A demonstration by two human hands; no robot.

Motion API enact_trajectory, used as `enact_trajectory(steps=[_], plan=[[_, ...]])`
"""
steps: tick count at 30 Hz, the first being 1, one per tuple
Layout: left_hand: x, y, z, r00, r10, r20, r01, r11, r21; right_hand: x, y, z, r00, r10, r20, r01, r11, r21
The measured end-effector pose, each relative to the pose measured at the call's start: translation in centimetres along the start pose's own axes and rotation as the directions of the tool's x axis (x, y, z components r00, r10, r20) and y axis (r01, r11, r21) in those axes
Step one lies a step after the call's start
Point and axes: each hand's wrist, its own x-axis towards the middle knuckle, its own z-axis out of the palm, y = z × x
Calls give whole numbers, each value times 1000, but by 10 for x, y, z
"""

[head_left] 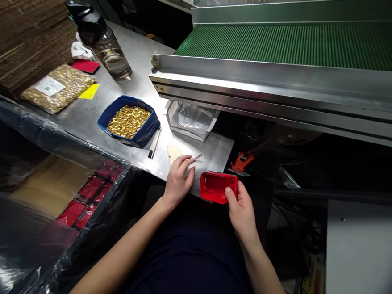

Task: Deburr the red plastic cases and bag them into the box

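Observation:
My right hand [244, 213] grips a small red open box [215, 187] by its right end, the thumb over the inside edge. The box is tilted so that its inside faces me; small dark spots show in it. My left hand [179, 180] is at the table's front edge, left of the box, fingers curled. A pair of metal tweezers [198, 158] juts from its fingertips, the two thin tips pointing right; the rest is hidden by the fingers. Under that hand lies a flat cream-coloured piece [173, 153], partly covered.
A blue bin [152, 132] of small gold pieces and a cutter knife [154, 143] are on the metal table. A grey tray [190, 128] stands under the green conveyor [290, 44]. Behind are a bottle [113, 54] and filled bag [61, 88]; red boxes [90, 188] lie left, an orange tool [242, 161] right.

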Motion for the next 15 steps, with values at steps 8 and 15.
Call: enact_trajectory(steps=[8,15], plan=[[-58,41,-30,924,-340,174,382,815,-436,4,3,18,956,163,242,-235,922,307],[-50,47,-35,886,-415,209,451,662,-599,-9,10,7,922,160,351,-265,924,274]])
